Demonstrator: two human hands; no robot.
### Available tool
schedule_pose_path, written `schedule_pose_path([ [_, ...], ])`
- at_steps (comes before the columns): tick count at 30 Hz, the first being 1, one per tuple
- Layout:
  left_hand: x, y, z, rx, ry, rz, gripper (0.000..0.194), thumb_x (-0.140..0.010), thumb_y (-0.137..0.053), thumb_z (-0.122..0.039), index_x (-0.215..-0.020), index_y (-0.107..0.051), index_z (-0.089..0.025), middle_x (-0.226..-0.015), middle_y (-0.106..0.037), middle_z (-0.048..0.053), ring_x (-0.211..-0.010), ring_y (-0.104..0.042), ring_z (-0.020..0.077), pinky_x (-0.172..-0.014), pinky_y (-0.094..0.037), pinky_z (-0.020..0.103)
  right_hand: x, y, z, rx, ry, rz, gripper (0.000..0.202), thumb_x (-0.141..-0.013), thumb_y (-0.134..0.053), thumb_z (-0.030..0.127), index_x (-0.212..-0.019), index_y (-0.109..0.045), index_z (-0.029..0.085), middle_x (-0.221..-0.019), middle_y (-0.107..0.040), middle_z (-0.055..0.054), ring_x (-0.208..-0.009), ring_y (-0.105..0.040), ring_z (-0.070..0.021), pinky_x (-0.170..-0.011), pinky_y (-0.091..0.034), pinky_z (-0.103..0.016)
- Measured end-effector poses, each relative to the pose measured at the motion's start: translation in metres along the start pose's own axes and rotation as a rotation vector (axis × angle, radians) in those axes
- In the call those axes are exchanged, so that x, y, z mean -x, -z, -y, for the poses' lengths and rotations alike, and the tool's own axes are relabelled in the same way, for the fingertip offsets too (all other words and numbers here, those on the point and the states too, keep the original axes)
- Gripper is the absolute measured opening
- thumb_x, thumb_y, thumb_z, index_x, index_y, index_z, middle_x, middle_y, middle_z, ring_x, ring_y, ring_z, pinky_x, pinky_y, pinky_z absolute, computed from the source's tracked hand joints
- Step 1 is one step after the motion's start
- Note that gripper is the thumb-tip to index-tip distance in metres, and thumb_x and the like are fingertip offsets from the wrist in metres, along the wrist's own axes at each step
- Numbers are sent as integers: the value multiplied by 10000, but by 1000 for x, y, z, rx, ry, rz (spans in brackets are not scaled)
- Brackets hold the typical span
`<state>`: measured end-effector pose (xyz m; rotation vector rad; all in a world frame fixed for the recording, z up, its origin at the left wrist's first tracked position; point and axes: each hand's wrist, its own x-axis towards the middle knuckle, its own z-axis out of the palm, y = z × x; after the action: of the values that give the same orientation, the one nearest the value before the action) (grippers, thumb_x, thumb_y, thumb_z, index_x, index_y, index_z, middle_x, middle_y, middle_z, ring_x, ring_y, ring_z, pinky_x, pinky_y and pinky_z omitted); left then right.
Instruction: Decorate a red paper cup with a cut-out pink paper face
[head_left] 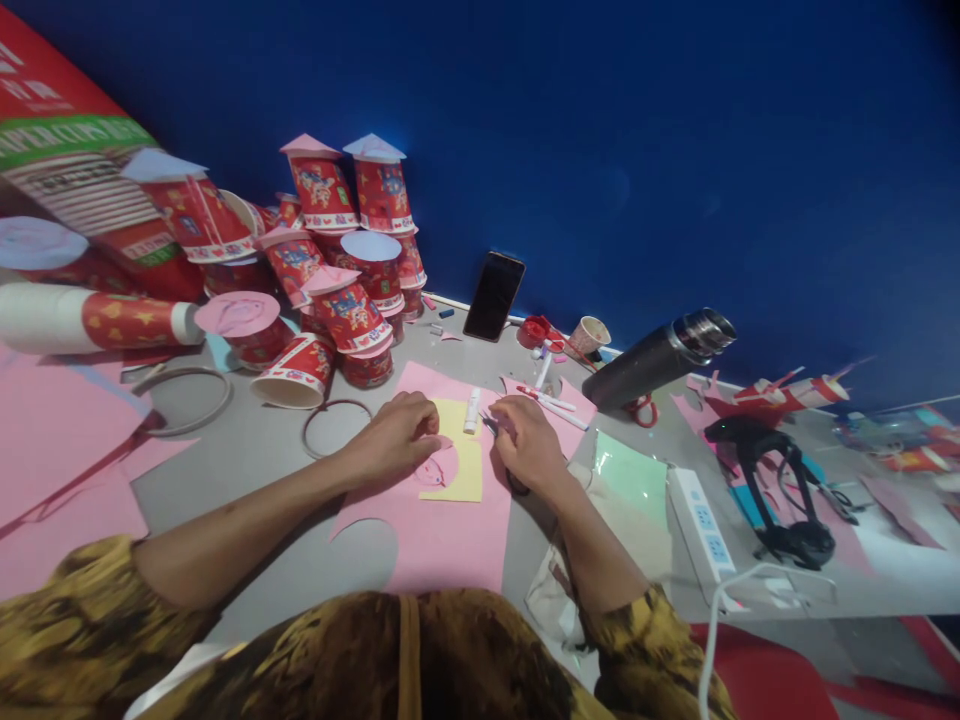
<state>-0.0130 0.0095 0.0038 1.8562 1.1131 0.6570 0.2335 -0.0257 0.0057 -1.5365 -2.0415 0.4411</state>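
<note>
My left hand point(405, 436), fingers curled and thumb forward, is closed at the edge of a small round pink paper point(433, 468) with a red drawing on it. Beneath that lies a yellow paper point(469, 470) on a large pink sheet point(450, 540) with curved cut-outs. My right hand point(527, 440) is closed around small dark scissors point(490, 424); the blades poke out toward the yellow paper, and most of the handles are hidden under the palm. A white glue stick point(472, 410) lies between my hands.
Red paper cups point(352, 318) with paper cone tops are stacked at back left. A phone point(494, 296) leans on the blue wall. Markers point(551, 402), a dark flask point(658, 358), a green sheet point(632, 470), a power strip point(703, 530) and a black strap-like frame point(780, 490) lie rightward.
</note>
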Motion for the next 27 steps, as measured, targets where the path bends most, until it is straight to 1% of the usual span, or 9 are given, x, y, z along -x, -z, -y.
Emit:
schedule_pose_path([
  [2, 0, 1, -1, 171, 64, 12, 264, -813, -729, -406, -734, -552, -227, -662, -553, -21, -616, -522, 174, -580, -402, 301, 0, -2, 8, -146, -80, -7, 220, -869, -592, 167, -1046, -720, 192, -1085, -745, -99, -983, -670, -245, -916, -521, -380],
  [4, -1, 2, 0, 341, 120, 5, 288, -771, -755, -438, -761, -565, -221, -618, -546, -46, -540, -507, 143, -525, -386, 273, 2, -4, 15, -276, -161, 48, 189, -885, -649, 268, -1039, -731, 197, -1018, -757, -71, -860, -671, -205, -815, -516, -336],
  [7, -4, 3, 2, 554, 174, -53, 322, -670, -826, -400, -782, -599, -202, -639, -573, -46, -555, -532, 123, -537, -407, 253, 4, -8, 23, -456, -262, 164, 237, -874, -680, 367, -1028, -736, 195, -915, -751, -39, -743, -637, -166, -700, -487, -290],
  [9, -5, 2, 2, 667, 208, -89, 327, -649, -854, -361, -784, -607, -193, -630, -562, -55, -548, -511, 104, -537, -393, 236, 5, -11, 25, -579, -310, 211, 225, -864, -679, 397, -939, -725, 190, -809, -716, -15, -662, -595, -143, -628, -459, -264],
  [11, -5, 1, 1, 762, 243, -98, 335, -643, -875, -340, -785, -614, -186, -626, -556, -59, -539, -493, 91, -534, -376, 226, 5, -14, 26, -665, -342, 201, 212, -847, -683, 402, -836, -693, 190, -710, -663, 6, -606, -565, -130, -578, -433, -247],
  [14, -3, -2, -1, 876, 283, -77, 362, -652, -897, -378, -806, -640, -173, -675, -603, -32, -577, -542, 105, -579, -430, 246, 4, -16, 27, -720, -370, 156, 213, -826, -692, 396, -766, -658, 194, -615, -597, 28, -545, -535, -119, -540, -409, -240],
  [17, -2, -4, -2, 941, 295, -25, 377, -688, -891, -440, -723, -638, -163, -683, -621, -5, -622, -580, 126, -642, -475, 278, 4, -16, 27, -722, -375, 141, 214, -813, -689, 394, -755, -655, 191, -605, -589, 30, -532, -533, -117, -532, -403, -239],
  [20, -1, -5, -1, 955, 303, 16, 389, -701, -893, -442, -640, -638, -155, -634, -608, -1, -611, -564, 124, -644, -466, 275, 4, -16, 27, -702, -378, 135, 214, -813, -681, 400, -767, -664, 192, -632, -596, 26, -555, -548, -122, -541, -408, -241],
  [27, 0, -8, 2, 889, 325, 12, 337, -659, -901, -422, -650, -707, -147, -601, -638, 9, -594, -590, 142, -654, -473, 297, 4, -14, 30, -660, -358, 162, 205, -804, -657, 396, -736, -637, 203, -654, -583, 23, -585, -525, -128, -555, -398, -249],
])
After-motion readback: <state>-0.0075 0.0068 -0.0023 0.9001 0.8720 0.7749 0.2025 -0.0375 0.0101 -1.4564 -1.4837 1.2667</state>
